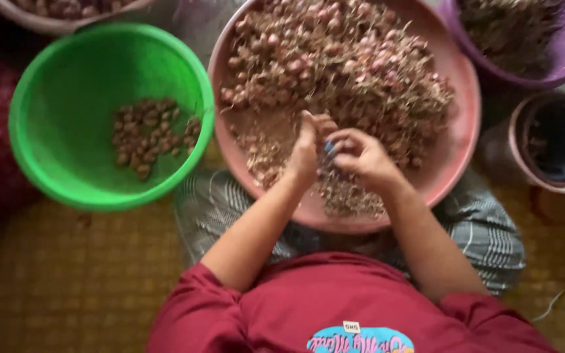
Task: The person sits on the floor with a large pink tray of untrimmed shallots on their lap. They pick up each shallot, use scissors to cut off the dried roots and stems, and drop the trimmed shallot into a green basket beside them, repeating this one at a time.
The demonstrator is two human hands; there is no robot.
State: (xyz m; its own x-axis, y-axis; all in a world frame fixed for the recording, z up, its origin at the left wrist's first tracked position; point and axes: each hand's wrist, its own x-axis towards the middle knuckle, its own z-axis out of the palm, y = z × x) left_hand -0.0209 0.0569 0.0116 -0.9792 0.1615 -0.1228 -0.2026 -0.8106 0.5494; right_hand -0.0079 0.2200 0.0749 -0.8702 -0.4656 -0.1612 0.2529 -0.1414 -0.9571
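A wide pink basin [456, 140] rests on my lap, heaped with several small reddish shallots [335, 55] with dry roots and skins. Both hands meet over its near half. My left hand [307, 151] has its fingers pinched together, apparently on one small bulb, though blur hides it. My right hand [362, 157] is curled against it and grips a small bluish object [329, 149], too blurred to name. Loose skins [348, 193] lie under the hands.
A green basin [53, 117] at the left holds a small pile of brownish bulbs [152, 134]. A purple basin [560, 55] of dry trimmings sits at the top right, a pink bucket [514, 147] at the right, another bowl [47, 23] at the top left. A woven mat [67, 281] covers the floor.
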